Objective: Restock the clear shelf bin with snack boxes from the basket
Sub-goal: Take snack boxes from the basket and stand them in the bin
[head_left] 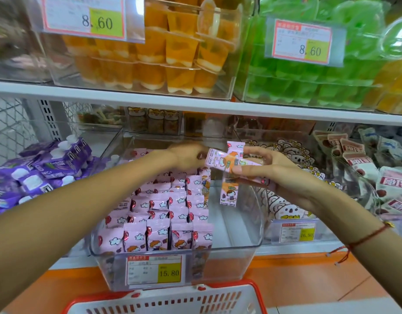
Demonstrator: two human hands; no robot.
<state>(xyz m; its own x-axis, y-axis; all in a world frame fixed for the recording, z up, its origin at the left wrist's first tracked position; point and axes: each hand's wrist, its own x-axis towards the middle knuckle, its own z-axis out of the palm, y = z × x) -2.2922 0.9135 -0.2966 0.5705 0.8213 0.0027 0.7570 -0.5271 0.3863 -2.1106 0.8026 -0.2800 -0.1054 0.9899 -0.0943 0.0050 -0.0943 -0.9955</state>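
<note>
Both hands hold pink snack boxes (232, 163) above the clear bin (236, 227). The left hand (187, 156) pinches one end; the right hand (272, 175) grips a crossed pair, one lying sideways, one hanging upright

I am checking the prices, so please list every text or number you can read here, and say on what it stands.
"8.60": price tag on the orange cup bin.
"8.60": price tag on the green cup bin.
"15.80": price tag on the clear shelf bin.
Tag further right, small print and box lettering: too blurred.
</note>
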